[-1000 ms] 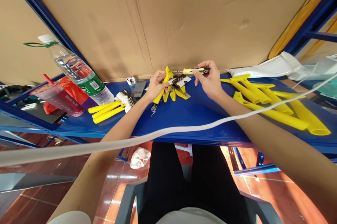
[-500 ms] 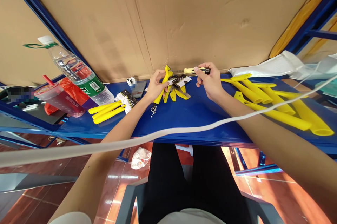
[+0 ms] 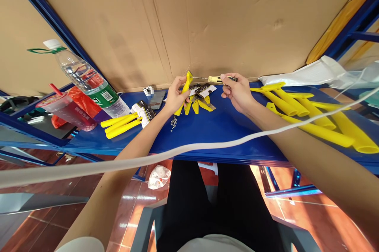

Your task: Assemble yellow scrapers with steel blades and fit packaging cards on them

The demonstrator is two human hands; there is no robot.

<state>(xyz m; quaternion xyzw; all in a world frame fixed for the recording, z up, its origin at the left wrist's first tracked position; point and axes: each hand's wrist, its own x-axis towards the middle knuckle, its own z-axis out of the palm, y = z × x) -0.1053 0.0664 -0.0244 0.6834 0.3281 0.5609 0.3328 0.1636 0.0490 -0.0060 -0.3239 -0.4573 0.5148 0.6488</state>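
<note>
Where the view lies nearest the camera, a white cable [image 3: 219,145] crosses from left to right and hides a strip of each forearm. Below it are dark-trousered legs [image 3: 189,196], cut off by the lower edge, between the grey arms of a chair [image 3: 142,220]. To the left of the legs, a crumpled plastic bag [image 3: 159,177] lies on the floor; its contents cannot be made out.

On the blue desk [image 3: 204,137], toward the left, three yellow tubes [image 3: 122,127] lie beside printed packets [image 3: 143,113], partly covered by the left forearm. Small metal pieces [image 3: 173,124] lie scattered near the left hand [image 3: 175,97], too small to identify. At right, a group of larger yellow handles [image 3: 319,131] overlaps, partly behind the cable.

The left fingers pinch a yellow handle [image 3: 187,82], held tilted at the far middle of the desk; its middle is concealed by the grip. The right hand [image 3: 238,93] has its fingers wrapped round a screwdriver [image 3: 214,79], its shaft pointing left to the handle's top; whether the tip is seated cannot be told. Beneath, yellow blades [image 3: 195,106] and black-and-white cards [image 3: 205,91] overlap, their count unclear.

Farther left, a dark flat object [image 3: 158,100] is partly obscured by a blurred patch. At the far side stands a cardboard panel [image 3: 207,19], cut off above.
</note>
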